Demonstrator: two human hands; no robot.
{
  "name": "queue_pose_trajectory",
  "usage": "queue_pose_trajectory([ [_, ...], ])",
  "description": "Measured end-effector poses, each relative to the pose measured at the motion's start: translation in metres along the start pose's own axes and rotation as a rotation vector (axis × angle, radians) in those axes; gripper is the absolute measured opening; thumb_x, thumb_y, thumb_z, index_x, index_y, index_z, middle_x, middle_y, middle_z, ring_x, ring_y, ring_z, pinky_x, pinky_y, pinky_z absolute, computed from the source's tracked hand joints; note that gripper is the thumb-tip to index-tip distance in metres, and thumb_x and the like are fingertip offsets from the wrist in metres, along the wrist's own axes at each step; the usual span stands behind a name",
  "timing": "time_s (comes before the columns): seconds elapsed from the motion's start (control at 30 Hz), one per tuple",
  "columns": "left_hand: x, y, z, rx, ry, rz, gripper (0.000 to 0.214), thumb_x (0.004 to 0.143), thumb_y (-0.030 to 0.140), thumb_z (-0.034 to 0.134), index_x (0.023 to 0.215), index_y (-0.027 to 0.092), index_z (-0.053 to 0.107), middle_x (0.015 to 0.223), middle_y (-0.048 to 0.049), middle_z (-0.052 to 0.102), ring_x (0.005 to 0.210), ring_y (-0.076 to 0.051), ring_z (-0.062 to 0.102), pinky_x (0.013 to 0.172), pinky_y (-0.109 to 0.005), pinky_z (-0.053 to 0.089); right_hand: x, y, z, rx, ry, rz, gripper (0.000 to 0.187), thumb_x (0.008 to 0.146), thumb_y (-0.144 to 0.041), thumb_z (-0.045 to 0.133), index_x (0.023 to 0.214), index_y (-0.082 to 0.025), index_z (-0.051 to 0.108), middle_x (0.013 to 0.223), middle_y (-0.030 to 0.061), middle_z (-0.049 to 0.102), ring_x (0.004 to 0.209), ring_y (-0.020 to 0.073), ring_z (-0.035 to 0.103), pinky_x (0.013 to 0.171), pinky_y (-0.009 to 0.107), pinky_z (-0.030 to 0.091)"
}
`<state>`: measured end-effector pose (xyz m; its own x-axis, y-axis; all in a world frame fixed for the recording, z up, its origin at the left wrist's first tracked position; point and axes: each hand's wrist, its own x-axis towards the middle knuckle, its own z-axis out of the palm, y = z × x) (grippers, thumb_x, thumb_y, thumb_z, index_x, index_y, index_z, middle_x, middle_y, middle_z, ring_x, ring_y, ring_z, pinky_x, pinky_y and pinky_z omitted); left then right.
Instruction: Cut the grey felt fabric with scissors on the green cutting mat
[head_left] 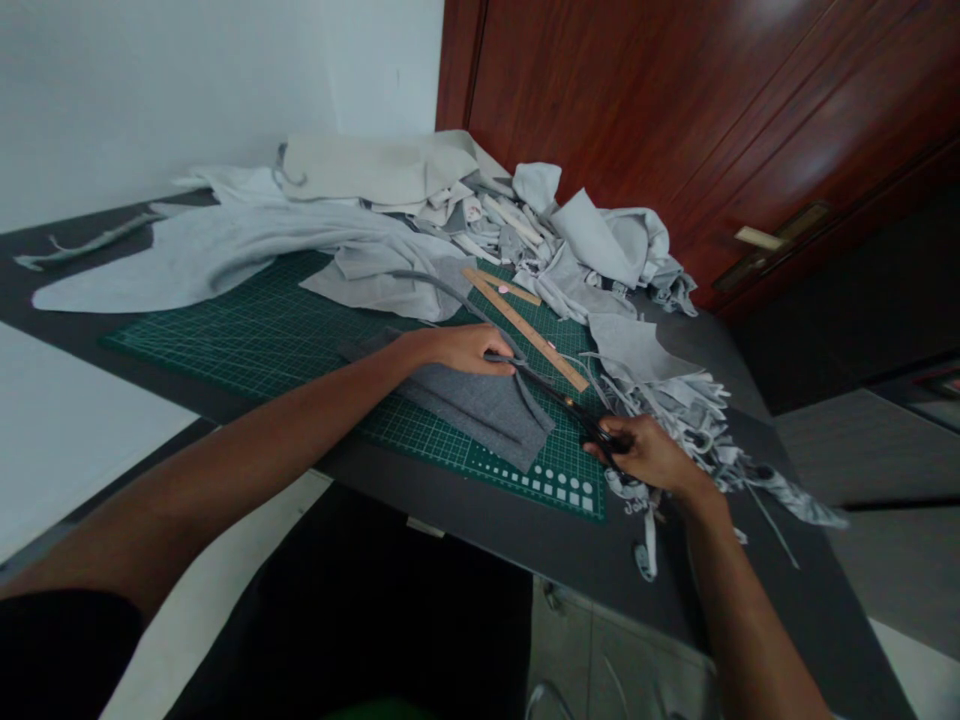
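The dark grey folded piece of fabric [480,405] lies on the green gridded cutting mat [247,335] on the dark bench [480,510]. Your left hand [469,348] lies flat on its far edge, fingers stretched out. Your right hand [649,452] is clamped on the black-handled scissors [559,398], blades reaching your left fingertips.

Cutting mat [247,335] on the surface [480,515], folded cloth [472,400] on the mat, ruler [525,328] behind it, fabric heap [420,215] at the back, scraps [690,410] right.
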<state>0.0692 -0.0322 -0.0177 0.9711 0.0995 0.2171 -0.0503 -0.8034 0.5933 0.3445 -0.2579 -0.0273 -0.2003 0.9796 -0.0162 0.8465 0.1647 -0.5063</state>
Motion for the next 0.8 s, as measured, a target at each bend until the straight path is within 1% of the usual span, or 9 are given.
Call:
queue_pose_trajectory([
  [0.17, 0.001, -0.002, 0.0, 0.001, -0.001, 0.015, 0.032, 0.093, 0.032, 0.055, 0.069, 0.013, 0.064, 0.061, -0.0008, 0.059, 0.057, -0.011, 0.049, 0.057, -0.023, 0.033, 0.0, -0.002, 0.0, 0.007, 0.019, -0.033, 0.039, 0.089, -0.044, 0.062, 0.065, -0.021, 0.043, 0.059, -0.0054, 0.038, 0.053, 0.0096, 0.034, 0.049, 0.024, 0.026],
  [0.37, 0.002, -0.01, 0.002, 0.001, 0.01, 0.038, 0.032, 0.094, 0.034, 0.055, 0.072, 0.013, 0.066, 0.06, -0.0002, 0.058, 0.056, -0.011, 0.05, 0.055, -0.023, 0.033, 0.002, -0.005, 0.001, -0.029, 0.036, -0.048, 0.035, 0.09, -0.042, 0.062, 0.067, -0.02, 0.046, 0.058, -0.005, 0.042, 0.051, 0.0096, 0.036, 0.048, 0.023, 0.027],
  [0.5, 0.003, -0.013, 0.003, 0.003, 0.017, 0.053, 0.03, 0.093, 0.032, 0.058, 0.07, 0.013, 0.067, 0.058, 0.0005, 0.058, 0.053, -0.01, 0.048, 0.054, -0.022, 0.031, 0.003, -0.006, 0.002, -0.051, 0.051, -0.064, 0.034, 0.09, -0.041, 0.061, 0.067, -0.02, 0.047, 0.056, -0.0051, 0.042, 0.05, 0.0095, 0.037, 0.048, 0.023, 0.028],
  [0.7, 0.003, -0.01, 0.001, -0.012, 0.009, 0.05, 0.027, 0.091, 0.029, 0.06, 0.071, 0.014, 0.068, 0.057, 0.0013, 0.058, 0.052, -0.009, 0.047, 0.054, -0.021, 0.031, 0.002, -0.007, 0.0, -0.059, 0.054, -0.061, 0.032, 0.09, -0.041, 0.062, 0.069, -0.02, 0.051, 0.057, -0.0049, 0.045, 0.051, 0.0096, 0.039, 0.049, 0.023, 0.03],
  [0.8, 0.003, -0.008, 0.0, 0.004, 0.01, 0.056, 0.028, 0.092, 0.03, 0.059, 0.071, 0.013, 0.068, 0.057, 0.0012, 0.058, 0.052, -0.009, 0.046, 0.055, -0.022, 0.032, 0.003, -0.008, 0.0, -0.058, 0.056, -0.065, 0.032, 0.089, -0.039, 0.062, 0.067, -0.02, 0.05, 0.055, -0.0055, 0.043, 0.049, 0.0091, 0.036, 0.048, 0.023, 0.028],
])
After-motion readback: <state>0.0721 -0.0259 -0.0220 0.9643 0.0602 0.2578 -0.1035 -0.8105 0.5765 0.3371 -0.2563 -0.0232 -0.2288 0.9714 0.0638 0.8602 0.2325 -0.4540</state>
